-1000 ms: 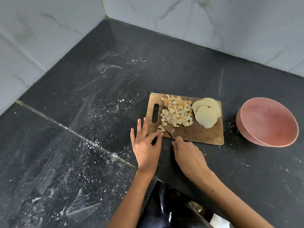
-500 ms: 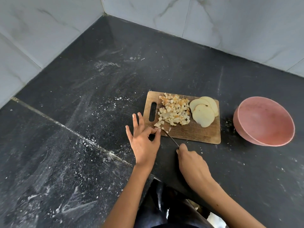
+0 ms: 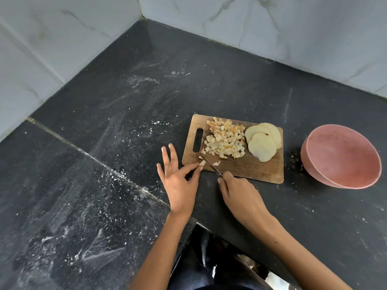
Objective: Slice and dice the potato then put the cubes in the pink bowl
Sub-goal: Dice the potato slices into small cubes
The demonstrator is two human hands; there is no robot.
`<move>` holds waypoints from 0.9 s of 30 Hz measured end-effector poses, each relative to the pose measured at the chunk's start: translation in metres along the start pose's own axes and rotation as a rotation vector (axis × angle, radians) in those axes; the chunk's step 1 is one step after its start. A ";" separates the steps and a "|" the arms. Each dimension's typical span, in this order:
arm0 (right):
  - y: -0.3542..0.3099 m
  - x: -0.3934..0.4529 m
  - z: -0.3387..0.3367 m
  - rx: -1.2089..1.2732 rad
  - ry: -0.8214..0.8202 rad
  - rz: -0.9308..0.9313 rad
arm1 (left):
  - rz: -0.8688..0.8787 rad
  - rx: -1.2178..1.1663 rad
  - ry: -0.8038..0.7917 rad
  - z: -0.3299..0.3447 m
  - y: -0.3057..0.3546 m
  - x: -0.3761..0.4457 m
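A wooden cutting board (image 3: 247, 169) lies on the black counter. A heap of potato cubes (image 3: 225, 140) covers its left half, and three round potato slices (image 3: 262, 141) overlap at its right end. My right hand (image 3: 238, 195) grips a small knife (image 3: 210, 164) whose blade rests on the board's near left corner among a few loose cubes. My left hand (image 3: 178, 178) pinches a small potato piece (image 3: 202, 163) between thumb and forefinger beside the blade, its other fingers spread. The pink bowl (image 3: 341, 156) stands right of the board and looks empty.
The dark stone counter (image 3: 104, 164) is dusted with white specks and smears and has a seam running diagonally. Marble-tiled walls (image 3: 272, 28) close in the corner behind. The counter's front edge runs by my arms.
My left thumb and forefinger have closed on a piece at the board's corner. The knife has shifted a little along the board's near edge. The view has shifted slightly.
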State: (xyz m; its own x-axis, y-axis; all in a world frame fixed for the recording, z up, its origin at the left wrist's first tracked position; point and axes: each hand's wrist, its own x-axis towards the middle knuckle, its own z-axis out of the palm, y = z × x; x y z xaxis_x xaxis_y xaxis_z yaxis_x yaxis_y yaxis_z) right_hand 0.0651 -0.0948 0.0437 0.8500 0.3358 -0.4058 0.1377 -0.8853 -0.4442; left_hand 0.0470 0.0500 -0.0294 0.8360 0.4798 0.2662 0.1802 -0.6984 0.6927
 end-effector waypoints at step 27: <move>0.044 0.009 -0.037 -0.057 0.011 -0.076 | -0.239 -0.096 -0.288 -0.012 0.038 0.031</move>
State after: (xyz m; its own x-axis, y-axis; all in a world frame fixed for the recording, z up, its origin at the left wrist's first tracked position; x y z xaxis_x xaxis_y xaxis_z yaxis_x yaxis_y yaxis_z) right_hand 0.0974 -0.1430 0.0501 0.8414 0.3997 -0.3636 0.2310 -0.8744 -0.4268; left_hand 0.0735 0.0441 0.0133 0.8902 0.4444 -0.1002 0.3496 -0.5255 0.7756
